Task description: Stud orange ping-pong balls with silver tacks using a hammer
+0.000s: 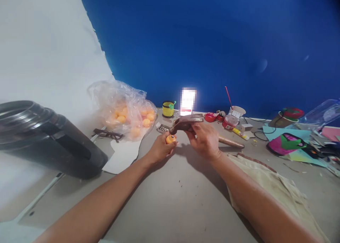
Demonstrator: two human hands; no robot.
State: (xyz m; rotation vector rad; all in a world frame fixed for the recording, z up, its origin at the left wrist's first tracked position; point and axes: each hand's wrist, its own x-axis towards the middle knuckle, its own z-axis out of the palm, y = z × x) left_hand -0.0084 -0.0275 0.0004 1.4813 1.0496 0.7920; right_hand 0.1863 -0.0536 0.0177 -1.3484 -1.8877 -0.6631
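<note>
My left hand (160, 149) is closed around a small orange ball (170, 139), holding it down on the grey table (180, 197). My right hand (205, 140) grips a hammer near its head (186, 123), the metal head poised just above the ball. The hammer's wooden handle (230, 142) sticks out to the right behind my hand. A clear plastic bag (124, 108) with several more orange balls lies to the left of my hands.
A large black container (47, 140) lies on its side at the left, with dark glasses (107, 133) beside it. A yellow pot (168, 109), a white cup with a red brush (236, 112), coloured paper scraps (287, 143) and a beige cloth (273, 186) sit to the right.
</note>
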